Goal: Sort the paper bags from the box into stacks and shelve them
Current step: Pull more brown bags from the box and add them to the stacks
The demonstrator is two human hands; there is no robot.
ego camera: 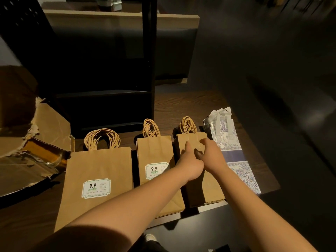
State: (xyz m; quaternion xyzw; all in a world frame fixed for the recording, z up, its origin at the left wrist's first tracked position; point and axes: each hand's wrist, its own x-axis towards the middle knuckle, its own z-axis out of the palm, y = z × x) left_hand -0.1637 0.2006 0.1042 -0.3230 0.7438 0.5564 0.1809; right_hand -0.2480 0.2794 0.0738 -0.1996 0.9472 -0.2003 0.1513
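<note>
We have both hands, left hand (189, 160) and right hand (211, 151), touching side by side on the plain bag stack (203, 188), with the small labelled stack (154, 160) just left, the large labelled stack (98, 179) and torn box (36, 142) farther left, the printed bags (234, 153) just right, and the shelf unit (109, 99) beyond.

"9.9" on white labels of the large paper bag (98, 179) and middle paper bag (155, 160).

Three stacks of brown kraft paper bags (156, 171) with twisted-cord handles, one stack of white blue-printed bags (234, 151), one torn cardboard box (36, 142), one black shelf unit (109, 70), two hands (200, 157)
</note>
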